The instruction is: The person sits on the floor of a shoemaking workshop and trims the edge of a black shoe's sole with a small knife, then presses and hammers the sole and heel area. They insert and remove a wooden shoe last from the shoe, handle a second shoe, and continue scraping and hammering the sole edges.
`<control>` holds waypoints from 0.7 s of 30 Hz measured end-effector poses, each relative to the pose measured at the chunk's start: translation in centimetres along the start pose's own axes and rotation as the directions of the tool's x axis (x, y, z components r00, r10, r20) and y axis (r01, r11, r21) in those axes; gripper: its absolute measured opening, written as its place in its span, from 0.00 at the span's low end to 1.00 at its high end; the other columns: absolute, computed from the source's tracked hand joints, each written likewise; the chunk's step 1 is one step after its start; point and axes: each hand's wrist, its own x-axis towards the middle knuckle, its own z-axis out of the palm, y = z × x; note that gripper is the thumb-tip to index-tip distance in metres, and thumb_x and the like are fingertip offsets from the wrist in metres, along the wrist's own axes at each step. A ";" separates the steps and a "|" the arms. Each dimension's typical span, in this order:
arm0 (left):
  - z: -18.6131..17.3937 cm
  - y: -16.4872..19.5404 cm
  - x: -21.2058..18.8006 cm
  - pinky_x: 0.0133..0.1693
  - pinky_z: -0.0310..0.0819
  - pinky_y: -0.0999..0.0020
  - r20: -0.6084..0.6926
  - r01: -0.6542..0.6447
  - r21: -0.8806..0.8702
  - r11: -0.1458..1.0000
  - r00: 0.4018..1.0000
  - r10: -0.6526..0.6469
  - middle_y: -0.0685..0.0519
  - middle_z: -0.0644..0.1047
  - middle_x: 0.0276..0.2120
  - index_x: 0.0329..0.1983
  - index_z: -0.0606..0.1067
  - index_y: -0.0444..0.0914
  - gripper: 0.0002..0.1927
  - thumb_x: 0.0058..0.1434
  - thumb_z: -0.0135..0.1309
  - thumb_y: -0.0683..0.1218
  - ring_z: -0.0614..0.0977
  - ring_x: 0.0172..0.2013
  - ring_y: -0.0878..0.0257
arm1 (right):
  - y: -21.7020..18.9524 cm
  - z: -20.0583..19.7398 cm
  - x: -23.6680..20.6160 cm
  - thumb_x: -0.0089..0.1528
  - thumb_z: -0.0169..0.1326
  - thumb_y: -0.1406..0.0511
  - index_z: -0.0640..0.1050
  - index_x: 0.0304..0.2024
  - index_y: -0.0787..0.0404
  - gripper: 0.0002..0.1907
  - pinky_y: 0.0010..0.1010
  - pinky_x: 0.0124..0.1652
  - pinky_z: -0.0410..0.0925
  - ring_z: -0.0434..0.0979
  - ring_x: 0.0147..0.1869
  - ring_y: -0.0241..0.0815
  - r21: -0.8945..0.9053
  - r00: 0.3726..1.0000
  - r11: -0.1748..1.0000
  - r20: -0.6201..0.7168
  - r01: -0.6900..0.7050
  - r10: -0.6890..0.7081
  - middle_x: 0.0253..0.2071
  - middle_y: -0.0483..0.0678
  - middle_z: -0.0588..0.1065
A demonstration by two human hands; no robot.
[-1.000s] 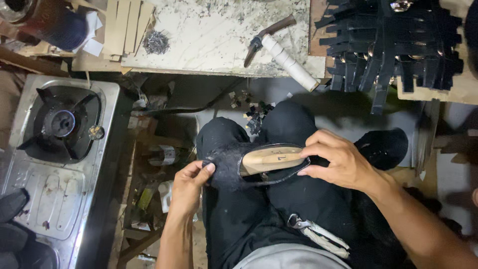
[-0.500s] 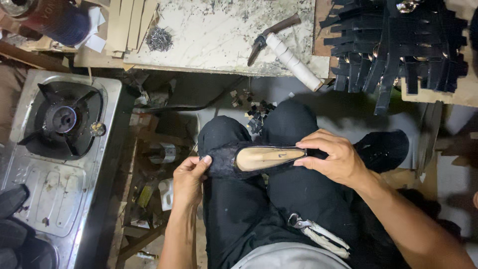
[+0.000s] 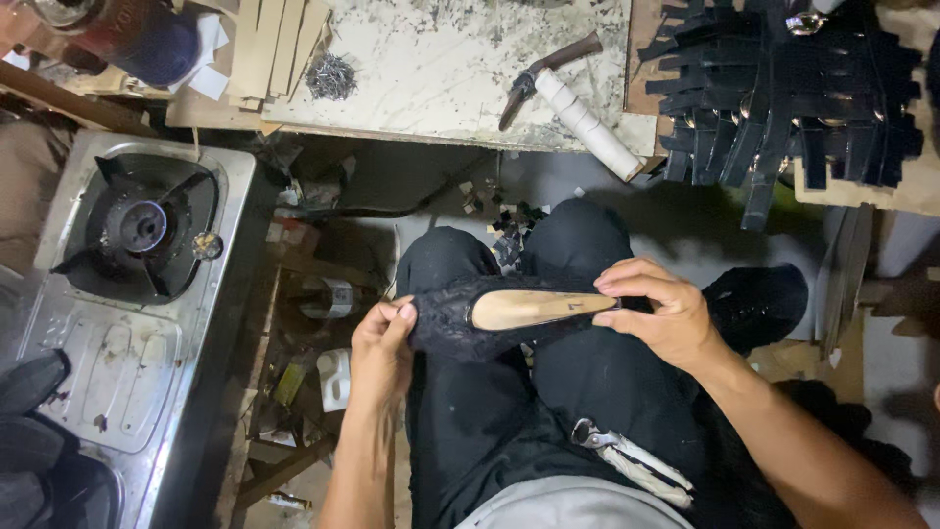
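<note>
— Head view: where's the black lace shoe (image 3: 509, 318)?
— Across the person's knees; left hand (image 3: 380, 348) pinches its toe, right hand (image 3: 658, 315) clamps the heel.
— Advice?
— Keep the lace taut, pull evenly.

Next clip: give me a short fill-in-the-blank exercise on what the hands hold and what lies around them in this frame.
1. Both hands grip a black lace shoe whose tan insole faces ____.
2. The left hand pinches the shoe's ____ end.
3. To the person's left stands a steel gas ____.
4. On the marble slab a hammer lies beside a ____ roll.

Missing words: up; toe; stove; white
</note>
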 end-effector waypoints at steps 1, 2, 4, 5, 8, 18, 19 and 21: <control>-0.1 0.0 -0.5 0.53 0.74 0.65 0.039 0.018 -0.089 0.996 0.999 -0.015 0.48 0.81 0.47 0.31 0.73 0.38 0.06 0.63 0.57 0.39 0.81 0.45 0.64 | -0.1 0.1 -0.4 0.49 0.70 0.73 0.81 0.43 0.65 0.20 0.35 0.57 0.71 0.78 0.58 0.46 0.012 1.000 1.000 0.005 -0.028 0.028 0.49 0.52 0.80; -0.2 -0.1 -0.9 0.54 0.73 0.63 0.046 0.003 -0.127 0.992 0.999 0.003 0.48 0.80 0.48 0.32 0.73 0.38 0.06 0.64 0.57 0.39 0.81 0.46 0.63 | -0.4 0.1 -0.8 0.49 0.69 0.73 0.81 0.44 0.65 0.20 0.36 0.60 0.70 0.77 0.62 0.46 0.022 0.998 0.998 0.008 -0.055 0.055 0.52 0.52 0.79; -0.5 -0.5 -2.1 0.56 0.72 0.59 0.051 -0.021 -0.201 0.979 0.998 0.031 0.48 0.79 0.49 0.35 0.74 0.38 0.04 0.65 0.57 0.38 0.80 0.49 0.60 | -1.3 0.5 -1.7 0.52 0.67 0.74 0.78 0.52 0.67 0.25 0.39 0.65 0.67 0.72 0.68 0.47 0.353 0.989 0.926 -0.007 -0.138 0.150 0.60 0.55 0.73; -0.6 -0.7 -2.7 0.56 0.72 0.56 0.050 -0.020 -0.235 0.972 0.998 0.033 0.47 0.79 0.49 0.36 0.74 0.38 0.04 0.66 0.57 0.39 0.80 0.49 0.58 | -2.0 0.8 -2.0 0.54 0.66 0.74 0.76 0.56 0.67 0.27 0.40 0.67 0.65 0.69 0.71 0.47 0.505 0.979 0.846 -0.007 -0.171 0.202 0.64 0.56 0.70; -1.1 -1.5 -4.0 0.55 0.72 0.51 0.042 -0.016 -0.300 0.954 0.999 0.030 0.46 0.80 0.48 0.37 0.74 0.38 0.04 0.65 0.57 0.43 0.80 0.50 0.54 | -4.5 1.5 -2.6 0.56 0.64 0.71 0.70 0.62 0.67 0.32 0.42 0.65 0.65 0.63 0.74 0.46 0.633 0.960 0.741 0.013 -0.224 0.280 0.72 0.55 0.60; -3.1 -3.6 -6.5 0.59 0.70 0.49 -0.025 -0.043 -0.304 0.952 0.999 0.038 0.45 0.80 0.45 0.38 0.73 0.37 0.06 0.67 0.57 0.44 0.81 0.50 0.53 | -10.9 2.2 -1.6 0.57 0.61 0.67 0.75 0.57 0.69 0.26 0.32 0.56 0.70 0.73 0.65 0.43 0.302 0.939 0.913 -0.120 -0.275 0.322 0.66 0.55 0.69; -3.1 -3.6 -6.8 0.59 0.70 0.49 -0.040 -0.047 -0.283 0.958 0.999 0.037 0.44 0.81 0.45 0.37 0.73 0.37 0.06 0.65 0.57 0.43 0.81 0.50 0.53 | -11.0 2.2 -1.6 0.57 0.61 0.68 0.76 0.57 0.69 0.25 0.32 0.55 0.69 0.73 0.65 0.43 0.296 0.938 0.913 -0.116 -0.280 0.325 0.66 0.55 0.69; -3.0 -3.6 -7.0 0.59 0.70 0.48 -0.008 -0.051 -0.313 0.949 0.999 0.051 0.44 0.80 0.45 0.38 0.73 0.36 0.05 0.65 0.57 0.42 0.81 0.50 0.53 | -11.0 2.1 -1.7 0.56 0.60 0.69 0.75 0.57 0.69 0.26 0.32 0.58 0.67 0.72 0.66 0.44 0.324 0.944 0.908 -0.107 -0.264 0.313 0.65 0.56 0.70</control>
